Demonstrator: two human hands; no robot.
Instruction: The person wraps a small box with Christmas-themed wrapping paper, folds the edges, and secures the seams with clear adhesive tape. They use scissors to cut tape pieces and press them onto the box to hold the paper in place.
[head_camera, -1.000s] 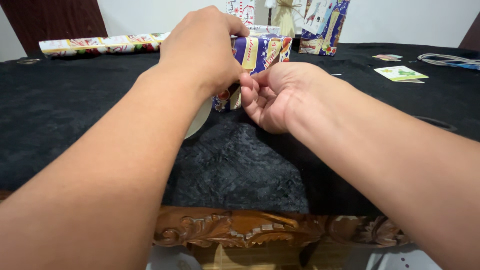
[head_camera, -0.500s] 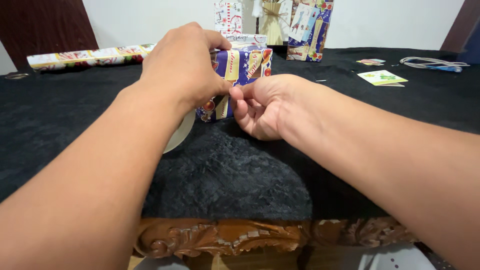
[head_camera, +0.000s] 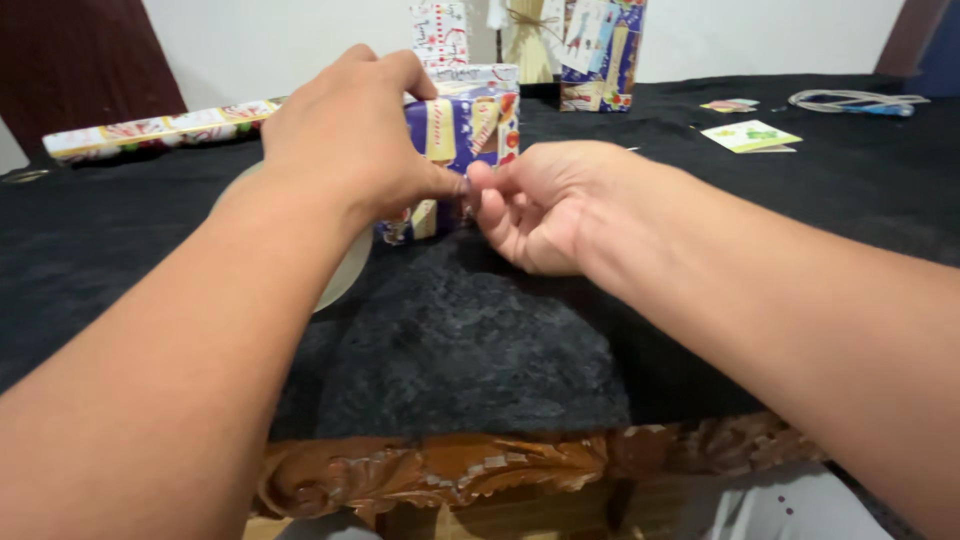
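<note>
**Tape pinched at the corner of a half-wrapped box**

The left hand (head_camera: 345, 150) was draped over the small box wrapped in purple, cream and red patterned paper (head_camera: 460, 135), which stood on the black textured cloth covering the carved wooden bench (head_camera: 450, 350), near its front edge. A pale roll of tape (head_camera: 345, 270) showed beneath the left wrist. The left thumb met the fingertips of the right hand (head_camera: 535, 205) just beside the box's near corner; both hands were closed in a pinch there, seemingly on a strip of clear tape too thin to make out.

The risks, as I judged them: the strip could fold back and stick to itself or to the fingers, or catch on the fuzzy cloth and pick up lint; pulling sideways could drag the light box or tear the paper at the corner.

As for containers, a tall gift bag in blue patterned paper (head_camera: 600, 50) stood at the back edge, its contents hidden. A rolled tube of patterned wrapping paper (head_camera: 150, 128) lay to the left, and a small green-and-white card (head_camera: 750, 136) to the right.
</note>
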